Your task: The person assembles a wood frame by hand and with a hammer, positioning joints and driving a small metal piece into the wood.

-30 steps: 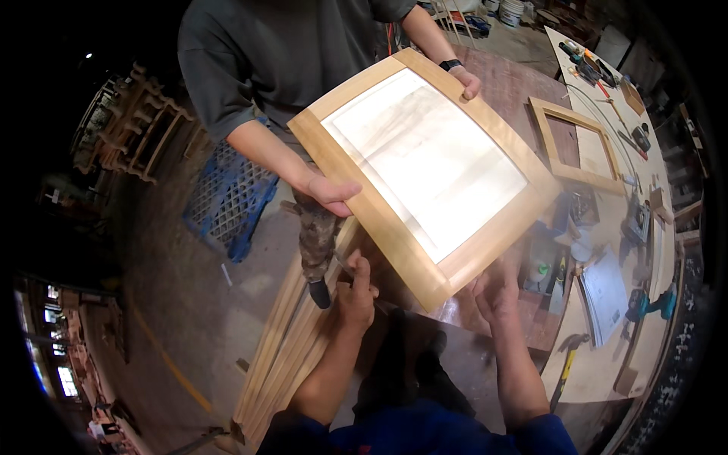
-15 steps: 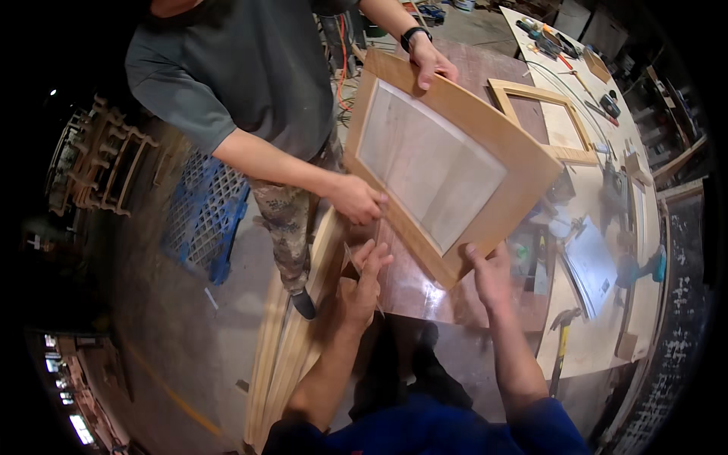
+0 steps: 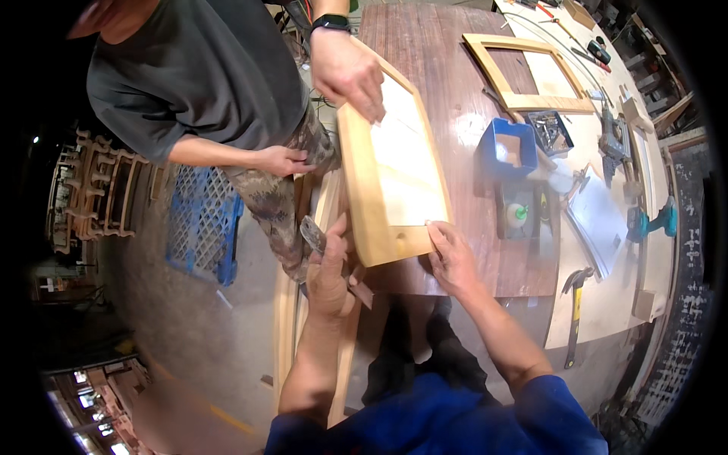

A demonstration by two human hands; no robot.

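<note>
A framed wooden panel [image 3: 409, 171], pale in the middle with a yellowish frame, stands tilted up in front of me. My right hand [image 3: 453, 262] pinches its lower right corner, thumb on the face. Beside its lower left corner, my left hand [image 3: 329, 282] is closed round a scraper [image 3: 312, 235]; the tool's grey end sticks out above the thumb and a flat blade shows below the fingers. Whether the left fingers also touch the panel is hidden. A co-worker's hand [image 3: 350, 74] with a black wristband rests at the panel's upper left edge; their other hand [image 3: 284, 161] is off it.
The brown table [image 3: 425, 45] holds another wooden frame [image 3: 531, 102], a blue box [image 3: 508, 148] and a bottle with a green cap [image 3: 517, 214]. Right of it lie papers [image 3: 597, 227], a hammer [image 3: 577, 311] and a teal drill [image 3: 666, 218]. Long timber strips [image 3: 287, 326] lie left of my legs.
The panel has swung steeper and moved left and nearer the co-worker. The co-worker's lower hand has let go of it. My right hand has kept its corner, moving left; the scraper has turned.
</note>
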